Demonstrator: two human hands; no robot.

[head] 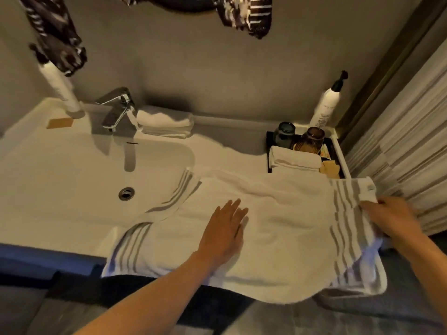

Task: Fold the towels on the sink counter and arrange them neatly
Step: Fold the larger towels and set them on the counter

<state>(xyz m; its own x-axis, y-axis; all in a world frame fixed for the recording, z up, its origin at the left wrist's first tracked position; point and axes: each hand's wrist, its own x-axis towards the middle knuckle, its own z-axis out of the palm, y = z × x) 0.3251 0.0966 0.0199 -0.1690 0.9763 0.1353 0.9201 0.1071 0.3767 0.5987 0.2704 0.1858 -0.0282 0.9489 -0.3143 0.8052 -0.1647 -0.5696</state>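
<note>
Striped towel [278, 228] spread at lower centre of frame, over counter [229, 151]. Left hand [223, 232] flat, released, pinning middle. Right hand [391, 220] pinched right edge. Best folded leftward, stripes aligned.

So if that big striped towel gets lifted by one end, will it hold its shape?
Probably not. The striped towel sags over the sink's edge and the counter front, so it looks floppy. It bunches where the right hand grips it, so it likely drapes and unfolds.

Bathroom, white sink counter [60, 170], chrome faucet [116, 107], pump bottle [324, 105], folded towels [167, 120]
</note>
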